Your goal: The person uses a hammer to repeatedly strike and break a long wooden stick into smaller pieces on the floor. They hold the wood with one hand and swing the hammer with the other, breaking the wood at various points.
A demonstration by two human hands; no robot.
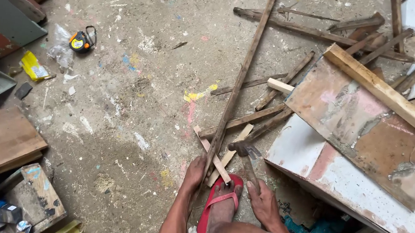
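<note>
**Hammer over crossed slats on a littered concrete floor**

The right hand has its fingers closed around the wooden handle of a claw hammer, whose metal head sits just above a short pale slat. The left hand presses down on a long dark batten, fingers curled over it; whether they wrap fully around it cannot be told. A foot in a red flip-flop is planted between the two hands, its toes touching the short slats' lower ends.

Everything else is placed from the hammer. The long batten runs from just left of it up to the top edge of the picture, crossing several other dark strips that lie above and right of the hammer. Immediately right of it lies a big worn board with patchy white and pink paint, a pale timber bar lying aslant on top. More broken sticks are piled beyond that board, far up and right. Well away up and left, an orange and black tape measure lies beside a crumpled clear plastic bag, with a yellow packet below it. Far left, plywood pieces are stacked.

Below right of the hammer, a teal object is mostly hidden under the board and cannot be identified. Both forearms are cut off by the bottom edge.
</note>
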